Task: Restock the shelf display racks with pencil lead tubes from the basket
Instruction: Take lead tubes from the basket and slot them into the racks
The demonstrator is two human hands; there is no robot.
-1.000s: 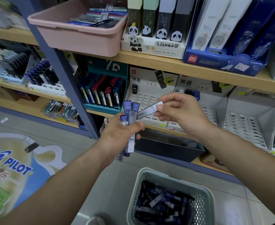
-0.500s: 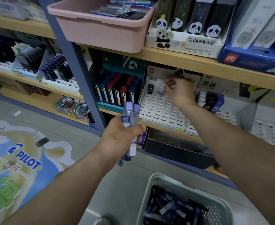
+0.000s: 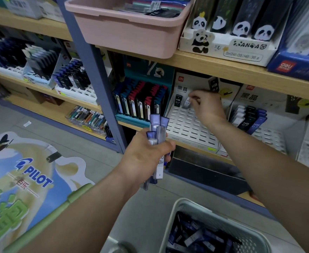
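Now holding one tube at the rack

Grips a bundle of tubes [image 3: 158,132] in the left hand [image 3: 146,152], fingers curled tight, caps up, "HB" legible just under the fist. Pinches one pale tube [image 3: 186,103] by its top with the right hand [image 3: 207,106], up and right of that fist, at the back row of the rack [image 3: 186,125], just beside a black tube [image 3: 178,102] marked "HB 0.7". Reads "deli" and "黑晶" on the card [image 3: 192,83] behind the pinch, "PILOT" on the floor sticker [image 3: 33,176] left of the fist. Has more loose in the basket [image 3: 169,227] below both hands.
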